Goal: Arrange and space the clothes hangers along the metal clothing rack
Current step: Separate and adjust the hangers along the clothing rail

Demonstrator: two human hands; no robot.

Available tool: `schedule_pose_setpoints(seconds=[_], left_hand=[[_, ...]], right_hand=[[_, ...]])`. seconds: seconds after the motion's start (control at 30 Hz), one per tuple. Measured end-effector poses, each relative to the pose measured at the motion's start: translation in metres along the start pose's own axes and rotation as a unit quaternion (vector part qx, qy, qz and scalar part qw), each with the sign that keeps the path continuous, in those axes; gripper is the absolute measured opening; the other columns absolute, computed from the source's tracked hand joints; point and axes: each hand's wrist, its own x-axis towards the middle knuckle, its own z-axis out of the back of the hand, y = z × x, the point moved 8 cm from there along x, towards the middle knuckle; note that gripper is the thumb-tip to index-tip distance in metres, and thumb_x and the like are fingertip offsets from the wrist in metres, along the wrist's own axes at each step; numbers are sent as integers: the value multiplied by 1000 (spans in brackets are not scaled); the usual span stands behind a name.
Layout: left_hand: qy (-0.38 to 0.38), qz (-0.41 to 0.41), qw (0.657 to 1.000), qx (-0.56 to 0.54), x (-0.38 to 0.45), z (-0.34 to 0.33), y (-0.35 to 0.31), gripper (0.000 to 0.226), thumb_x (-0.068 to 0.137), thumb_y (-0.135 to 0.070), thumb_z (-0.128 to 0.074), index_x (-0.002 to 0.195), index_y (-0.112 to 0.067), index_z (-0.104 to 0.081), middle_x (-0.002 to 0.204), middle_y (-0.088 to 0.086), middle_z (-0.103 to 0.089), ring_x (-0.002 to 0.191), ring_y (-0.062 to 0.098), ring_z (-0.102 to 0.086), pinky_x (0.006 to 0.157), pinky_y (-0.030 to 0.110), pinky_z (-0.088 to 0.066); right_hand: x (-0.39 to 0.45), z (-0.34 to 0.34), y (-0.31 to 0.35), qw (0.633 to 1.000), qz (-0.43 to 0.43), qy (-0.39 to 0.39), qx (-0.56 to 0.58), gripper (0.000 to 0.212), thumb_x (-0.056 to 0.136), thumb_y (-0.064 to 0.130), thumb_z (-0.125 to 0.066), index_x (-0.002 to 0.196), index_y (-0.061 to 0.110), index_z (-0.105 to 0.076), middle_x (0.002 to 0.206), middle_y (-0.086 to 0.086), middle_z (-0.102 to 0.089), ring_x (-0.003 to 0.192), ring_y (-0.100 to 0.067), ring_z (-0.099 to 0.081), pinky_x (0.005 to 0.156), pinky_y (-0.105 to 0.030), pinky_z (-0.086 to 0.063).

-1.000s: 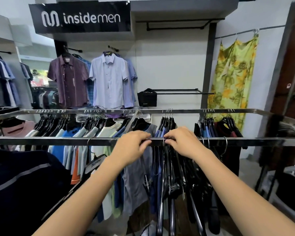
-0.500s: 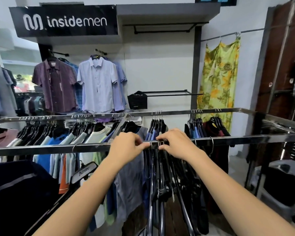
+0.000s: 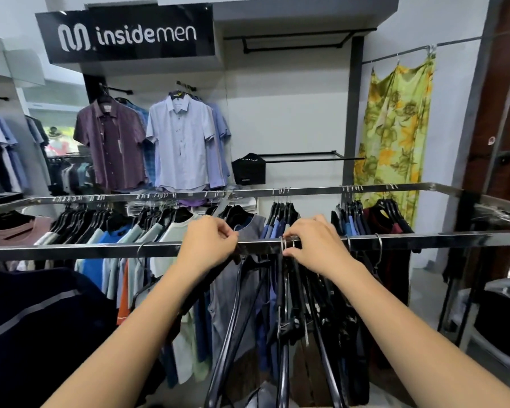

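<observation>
A flat chrome rack bar (image 3: 86,251) runs across the view at chest height. Several black hangers (image 3: 283,307) hang from it in a tight bunch at the middle, most of them bare. My left hand (image 3: 208,244) is curled over the bar, fingers pinched on a hanger hook at about the bar's middle. My right hand (image 3: 314,242) rests on the bar just to the right, fingers closed on a pair of metal hooks (image 3: 287,244). Two more hooks (image 3: 377,245) hang further right, spaced apart.
A second chrome bar (image 3: 306,191) runs behind, crowded with hung T-shirts. A dark garment (image 3: 36,319) fills the lower left. Shirts (image 3: 180,142) hang on the back wall under a black sign, and a yellow floral cloth (image 3: 395,136) hangs at the right. A dark stand (image 3: 483,290) is at the far right.
My left hand has slid left along the bar, opening a gap between it and my right hand. The view has shifted slightly.
</observation>
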Motion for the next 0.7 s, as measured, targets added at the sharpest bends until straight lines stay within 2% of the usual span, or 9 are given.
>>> schedule_pose_setpoints(seconds=[0.1,0.23,0.37,0.47,0.53,0.7], left_hand=[[29,-6,999,32,-12,26,13,25,84,-31,-69,63,-17,-68,58,-4,-68,51,3,-56,50,15,-38],[86,15,995,41,-36,52,44,22,87,-27,-69,71,-12,-72,63,-1,-76,50,2,-62,59,21,-48],[118,56,991,25,-61,78,85,22,86,-25,-71,67,-14,-71,56,-4,-73,45,-2,-61,51,14,-47],[144,76,985,50,-79,91,109,25,85,-29,-73,66,-14,-71,56,-5,-73,46,4,-62,57,22,-55],[150,84,981,90,-90,101,124,24,83,-32,-74,67,-15,-72,58,-6,-74,47,2,-61,63,23,-56],[138,111,976,129,-108,127,153,24,81,-34,-75,67,-15,-71,59,-7,-74,49,-1,-61,67,25,-57]], right_hand=[[3,0,-2,999,-20,17,-24,41,80,51,-79,114,29,-73,113,5,-66,115,-25,-46,97,-44,-42],[9,3,7,998,-24,36,-52,39,81,51,-78,114,30,-73,115,3,-66,116,-28,-48,97,-44,-43],[17,14,57,998,57,4,-14,44,88,53,-69,125,28,-69,120,1,-68,117,-31,-53,97,-45,-46],[22,6,115,990,129,14,57,49,92,51,-63,136,29,-62,133,2,-67,125,-27,-57,101,-43,-48],[27,-11,147,988,142,29,60,50,94,53,-59,138,30,-59,135,3,-67,125,-26,-59,96,-44,-52],[39,-54,167,995,82,48,-8,47,90,62,-59,121,30,-71,110,-3,-76,107,-30,-67,83,-40,-55]])
